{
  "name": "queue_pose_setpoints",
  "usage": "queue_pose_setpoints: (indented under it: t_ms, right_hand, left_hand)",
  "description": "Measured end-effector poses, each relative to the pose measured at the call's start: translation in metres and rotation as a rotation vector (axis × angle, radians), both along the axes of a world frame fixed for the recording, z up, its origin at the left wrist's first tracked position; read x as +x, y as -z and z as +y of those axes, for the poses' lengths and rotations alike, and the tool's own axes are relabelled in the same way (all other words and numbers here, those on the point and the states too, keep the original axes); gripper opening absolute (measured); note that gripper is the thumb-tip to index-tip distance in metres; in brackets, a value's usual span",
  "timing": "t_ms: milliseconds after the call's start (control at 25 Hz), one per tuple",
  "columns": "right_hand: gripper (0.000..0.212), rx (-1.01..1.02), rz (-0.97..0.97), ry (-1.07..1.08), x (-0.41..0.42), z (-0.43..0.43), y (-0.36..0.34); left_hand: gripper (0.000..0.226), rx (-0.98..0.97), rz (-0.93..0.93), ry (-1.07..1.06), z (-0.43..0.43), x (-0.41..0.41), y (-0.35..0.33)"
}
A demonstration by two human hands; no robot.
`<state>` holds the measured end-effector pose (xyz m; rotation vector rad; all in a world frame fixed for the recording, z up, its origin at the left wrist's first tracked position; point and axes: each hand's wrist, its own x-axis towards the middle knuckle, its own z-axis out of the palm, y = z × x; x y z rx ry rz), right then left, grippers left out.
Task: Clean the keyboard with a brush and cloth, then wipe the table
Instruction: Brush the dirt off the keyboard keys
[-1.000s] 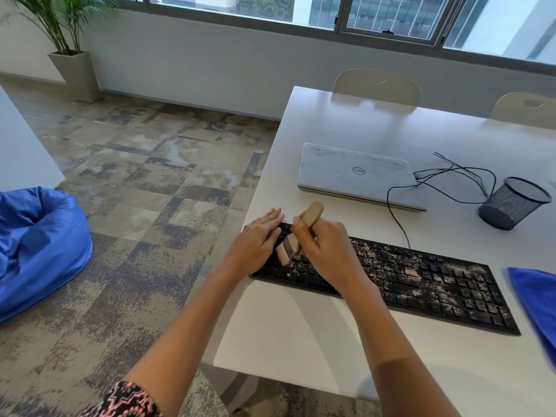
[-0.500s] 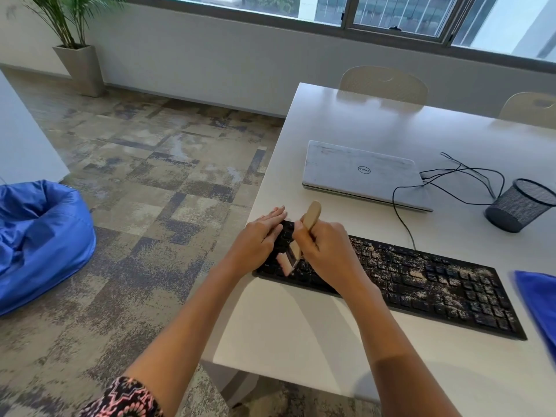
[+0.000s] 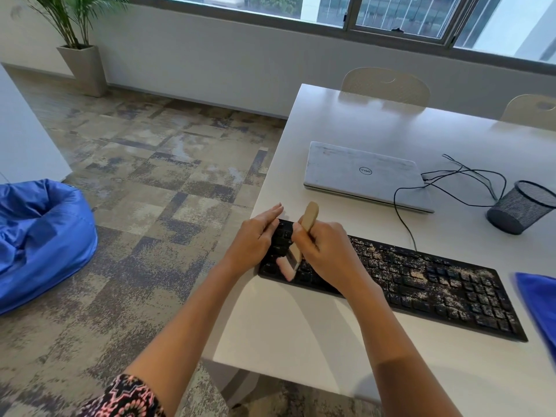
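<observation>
A black keyboard [image 3: 421, 281] lies across the white table [image 3: 301, 335], its middle and right keys covered in pale dust. My right hand [image 3: 328, 251] grips a wooden-handled brush [image 3: 304, 233]; its pale bristles touch the keys at the keyboard's left end. My left hand [image 3: 255, 236] rests flat with straight fingers on the keyboard's left edge. A blue cloth [image 3: 538, 302] lies at the table's right edge, partly cut off by the frame.
A closed grey laptop [image 3: 361, 173] sits behind the keyboard, with black cables [image 3: 451, 182] trailing to the right. A black mesh cup [image 3: 520, 206] stands at the far right. Two chairs [image 3: 385, 82] stand behind the table. A blue beanbag [image 3: 39, 236] lies on the carpet at left.
The brush bristles have swept slightly lower over the left keys. The view has shifted a little to the left. My left hand stays on the keyboard's left end.
</observation>
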<state>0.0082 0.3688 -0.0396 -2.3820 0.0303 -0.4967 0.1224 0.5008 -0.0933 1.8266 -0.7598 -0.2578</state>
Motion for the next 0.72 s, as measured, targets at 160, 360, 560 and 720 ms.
queue_pose_setpoints:
  t_ms: [160,360,560,720]
  right_hand:
    - [0.052,0.032,-0.059,0.023,0.000,-0.006,-0.002]
    - [0.051,0.007,-0.031,0.033,-0.003,-0.008,0.004]
    - [0.050,0.016,-0.071,0.075,-0.003,-0.005,0.001]
    - [0.050,0.021,-0.056,0.076,-0.004,-0.004,0.005]
  left_hand:
    - [0.041,0.074,-0.090,-0.015,-0.002,-0.002,0.002]
    - [0.041,0.132,-0.131,-0.052,0.000,-0.005,0.005]
    - [0.040,0.149,-0.131,-0.072,0.001,-0.008,0.002]
    - [0.041,0.181,-0.159,-0.072,0.003,-0.012,0.003]
